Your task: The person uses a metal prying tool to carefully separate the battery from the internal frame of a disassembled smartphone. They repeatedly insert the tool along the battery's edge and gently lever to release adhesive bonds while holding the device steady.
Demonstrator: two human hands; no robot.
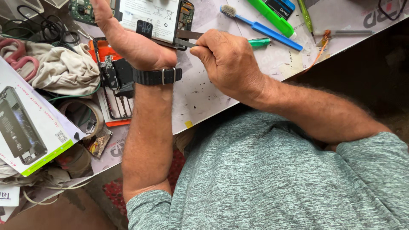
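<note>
My left hand (128, 40), with a black watch strap at the wrist, holds down an opened phone (149, 19) whose white battery faces up at the top of the view. My right hand (228, 61) is closed around a thin metal tool (187, 38), tweezers or a pry blade, whose tip rests at the phone's lower right edge. A green-handled screwdriver (259, 41) lies just behind my right hand on the white mat (204, 93).
A blue brush (260, 27), green tool (272, 17) and thin picks lie at the top right. An orange-framed phone part (113, 89), tape roll (83, 115), crumpled cloth (59, 70), pink scissors, cables and a white-and-green box (30, 127) crowd the left.
</note>
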